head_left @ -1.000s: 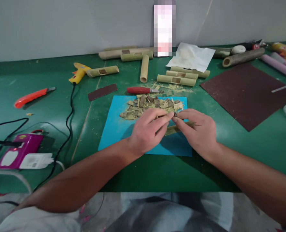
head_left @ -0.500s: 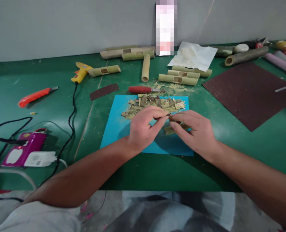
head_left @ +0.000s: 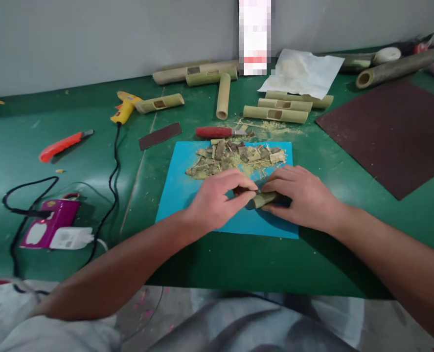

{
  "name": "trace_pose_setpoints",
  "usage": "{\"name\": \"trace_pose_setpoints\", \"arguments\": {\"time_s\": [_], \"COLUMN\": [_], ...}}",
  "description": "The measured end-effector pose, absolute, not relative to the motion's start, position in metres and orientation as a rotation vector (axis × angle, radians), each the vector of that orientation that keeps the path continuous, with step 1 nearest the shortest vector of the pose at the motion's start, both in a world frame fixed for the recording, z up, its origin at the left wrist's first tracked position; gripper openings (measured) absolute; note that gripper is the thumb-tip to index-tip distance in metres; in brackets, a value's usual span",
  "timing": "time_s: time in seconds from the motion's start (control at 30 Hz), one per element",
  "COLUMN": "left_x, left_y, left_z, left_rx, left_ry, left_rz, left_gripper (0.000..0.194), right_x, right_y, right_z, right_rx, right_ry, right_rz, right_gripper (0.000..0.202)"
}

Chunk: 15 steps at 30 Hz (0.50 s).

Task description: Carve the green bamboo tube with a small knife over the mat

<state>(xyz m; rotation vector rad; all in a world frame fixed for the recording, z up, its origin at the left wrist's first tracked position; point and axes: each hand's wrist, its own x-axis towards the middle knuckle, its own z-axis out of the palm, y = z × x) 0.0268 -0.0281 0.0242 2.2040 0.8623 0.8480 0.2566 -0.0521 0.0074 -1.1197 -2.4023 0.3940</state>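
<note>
1. Two bare hands are meeting over the blue sheet (head_left: 178, 195): the left hand (head_left: 220, 198) is keeping its grip together, apparently on a small dark chip (head_left: 258, 191), and the right hand (head_left: 303, 195) is clamping its grip over a bamboo piece (head_left: 263, 199).
2. The bamboo piece is sitting on or just above the blue sheet, its left end showing; the right hand is hiding the rest, so whether it is finished cannot be told.
3. Just beyond, chips and fine shavings are forming a heap (head_left: 235, 156), suggesting that much trimming is done.
4. A red-handled knife (head_left: 214, 132) is lying past the heap, out of both hands.
5. Farther back on the table (head_left: 239, 266), several bamboo tubes (head_left: 275, 115) are showing cut openings, so that cutting looks done there; one plain tube (head_left: 223, 96) is showing none on its visible side.
6. A yellow glue gun (head_left: 125, 108) and an orange utility knife (head_left: 62, 146) are lying to the left, unused.
</note>
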Motion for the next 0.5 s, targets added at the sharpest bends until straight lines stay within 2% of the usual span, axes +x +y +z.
{"name": "trace_pose_setpoints", "arguments": {"time_s": [0.13,0.5], "left_x": [0.0227,0.0218], "left_y": [-0.0341,-0.0327], "left_z": [0.0215,0.015], "left_rx": [2.256,2.296], "left_ry": [0.864,0.783], "left_rz": [0.832,0.882], "left_gripper": [0.012,0.007], "right_x": [0.2553,0.2549], "right_y": [-0.0496,-0.0485], "right_z": [0.0074,0.0069], "right_rx": [-1.156,-1.157], "right_ry": [-2.376,-2.363], "right_rz": [0.478,0.509], "right_gripper": [0.017,0.014]}}
